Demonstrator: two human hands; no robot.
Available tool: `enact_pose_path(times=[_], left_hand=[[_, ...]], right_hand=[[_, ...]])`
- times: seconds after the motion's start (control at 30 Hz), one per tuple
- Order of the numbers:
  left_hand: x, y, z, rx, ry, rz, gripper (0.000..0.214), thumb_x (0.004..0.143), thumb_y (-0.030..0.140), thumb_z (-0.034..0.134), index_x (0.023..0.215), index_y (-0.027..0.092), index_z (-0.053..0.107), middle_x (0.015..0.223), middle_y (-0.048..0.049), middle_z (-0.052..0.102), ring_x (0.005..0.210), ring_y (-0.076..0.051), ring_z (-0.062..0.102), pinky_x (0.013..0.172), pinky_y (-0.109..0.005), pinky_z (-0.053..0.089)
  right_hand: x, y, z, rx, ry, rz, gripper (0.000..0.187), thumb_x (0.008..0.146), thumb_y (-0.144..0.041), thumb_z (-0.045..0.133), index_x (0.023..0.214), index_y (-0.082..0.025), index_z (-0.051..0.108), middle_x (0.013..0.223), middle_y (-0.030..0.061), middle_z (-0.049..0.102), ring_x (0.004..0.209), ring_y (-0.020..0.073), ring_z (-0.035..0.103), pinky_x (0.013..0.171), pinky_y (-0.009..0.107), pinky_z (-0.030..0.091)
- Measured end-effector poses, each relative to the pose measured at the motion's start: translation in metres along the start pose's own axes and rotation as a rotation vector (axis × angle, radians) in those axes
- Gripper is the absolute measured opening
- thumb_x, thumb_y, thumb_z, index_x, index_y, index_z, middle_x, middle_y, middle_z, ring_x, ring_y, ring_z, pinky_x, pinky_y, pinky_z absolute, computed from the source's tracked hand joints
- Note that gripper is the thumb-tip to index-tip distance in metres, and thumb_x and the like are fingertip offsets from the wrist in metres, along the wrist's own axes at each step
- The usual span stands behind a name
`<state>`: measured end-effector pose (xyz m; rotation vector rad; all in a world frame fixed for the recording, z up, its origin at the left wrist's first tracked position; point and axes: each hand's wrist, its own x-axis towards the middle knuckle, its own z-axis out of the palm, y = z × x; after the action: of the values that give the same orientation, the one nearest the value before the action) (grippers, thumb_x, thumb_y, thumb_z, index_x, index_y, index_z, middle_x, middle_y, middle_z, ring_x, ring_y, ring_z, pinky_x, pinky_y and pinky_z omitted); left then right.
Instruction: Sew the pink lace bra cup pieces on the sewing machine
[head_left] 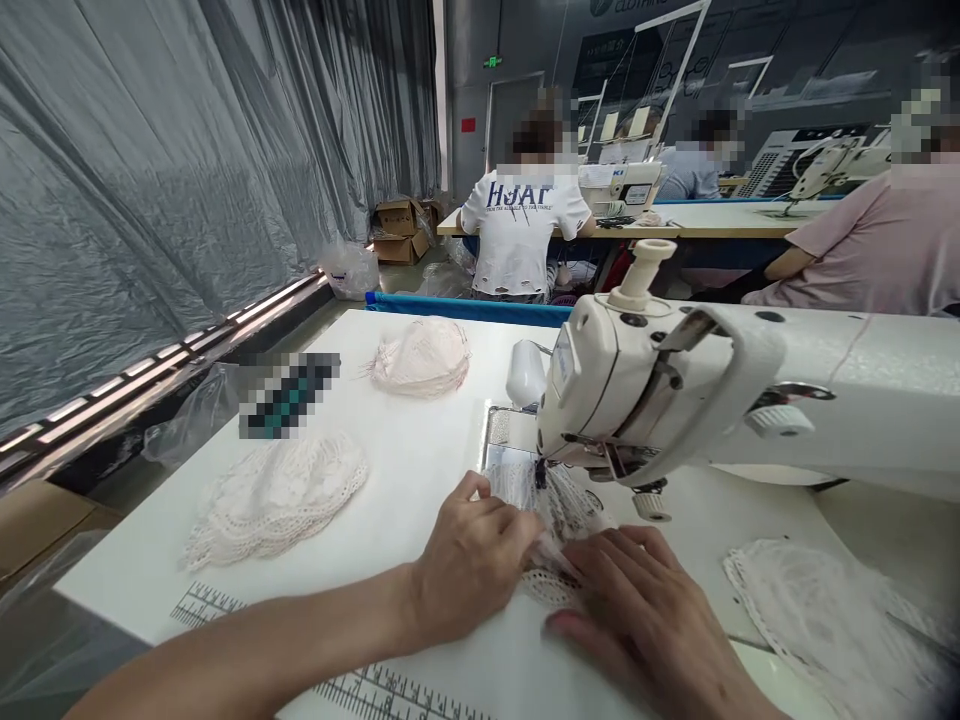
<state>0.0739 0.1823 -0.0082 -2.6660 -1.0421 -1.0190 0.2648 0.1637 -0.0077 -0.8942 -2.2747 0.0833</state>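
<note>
I see my left hand (pixel 472 560) half-curled, pinching the lace piece (pixel 561 508), my right hand (pixel 643 600) flat on it, beneath the sewing machine (pixel 675 390).

Bright, even, diffuse light from above, with no hard shadows. Where the left hand (pixel 469 560) and right hand (pixel 637 600) meet on the lace piece (pixel 559 510), only a soft, narrow shadow lies under fingers and wrists. The white table (pixel 420 470) left of the grip reflects strongly, near overexposure. The sewing machine (pixel 675 390) just above the grip carries a mild sheen. Focus is sharp at the grip and softer far behind it. Wide-angle distortion bows the table edge below the grip and smears the lace pile (pixel 825 620) to its lower right. Pixelated patches lie up-left of the grip and far behind it.
</note>
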Motion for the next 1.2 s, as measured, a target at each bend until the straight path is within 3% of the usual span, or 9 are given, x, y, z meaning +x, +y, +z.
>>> enact_pose_path(times=[0.07,0.17,0.47,0.87,1.07,1.2], left_hand=[[0.002,0.000,0.002,0.016,0.042,-0.007,0.013,0.087,0.012,0.042,0.081,0.013,0.054,0.057,0.0030,0.057,0.049,-0.009,0.047,0.066,-0.031,0.035],[0.003,0.002,0.004,0.087,0.045,0.022,0.016,0.083,0.006,0.046,0.072,0.014,0.054,0.053,0.0044,0.053,0.049,-0.009,0.045,0.066,-0.030,0.035],[-0.002,0.010,-0.012,0.062,-0.126,0.067,0.018,0.086,0.005,0.049,0.082,0.019,0.060,0.083,0.0031,0.065,0.076,-0.010,0.055,0.077,-0.033,0.034],[-0.003,0.011,-0.015,0.004,-0.131,0.109,0.015,0.085,0.005,0.051,0.079,0.015,0.061,0.080,0.0026,0.065,0.074,-0.008,0.056,0.077,-0.029,0.039],[-0.006,0.010,-0.013,0.061,-0.121,0.162,0.015,0.083,0.005,0.053,0.077,0.016,0.061,0.075,0.0022,0.063,0.071,-0.009,0.056,0.075,-0.030,0.040],[-0.006,0.010,-0.014,0.046,-0.123,0.164,0.016,0.084,0.004,0.051,0.081,0.016,0.061,0.075,0.0016,0.062,0.073,-0.010,0.055,0.076,-0.031,0.040]], right_hand=[[0.001,0.001,-0.001,-0.034,0.033,-0.017,0.011,0.092,-0.017,0.044,0.093,-0.017,0.055,0.068,-0.0004,0.063,0.060,0.0135,0.056,0.071,0.032,0.036],[-0.001,0.002,-0.001,-0.027,0.049,0.006,0.020,0.091,-0.007,0.039,0.095,-0.017,0.055,0.064,-0.0020,0.060,0.056,0.0119,0.053,0.072,0.032,0.036],[-0.011,0.002,-0.004,0.044,-0.047,-0.004,0.028,0.096,-0.015,0.036,0.085,-0.021,0.062,0.082,0.0010,0.066,0.078,0.0137,0.058,0.078,0.032,0.033],[-0.014,0.001,-0.009,0.056,-0.160,-0.003,0.034,0.098,-0.016,0.030,0.090,-0.022,0.062,0.086,0.0022,0.066,0.079,0.0137,0.057,0.081,0.033,0.034],[-0.013,0.001,-0.008,0.044,-0.154,-0.041,0.034,0.096,-0.012,0.030,0.087,-0.021,0.062,0.086,0.0026,0.066,0.078,0.0136,0.058,0.079,0.032,0.035],[-0.013,-0.002,-0.005,0.057,-0.110,-0.034,0.025,0.093,-0.013,0.039,0.088,-0.021,0.062,0.083,0.0017,0.065,0.075,0.0135,0.058,0.078,0.033,0.033]])
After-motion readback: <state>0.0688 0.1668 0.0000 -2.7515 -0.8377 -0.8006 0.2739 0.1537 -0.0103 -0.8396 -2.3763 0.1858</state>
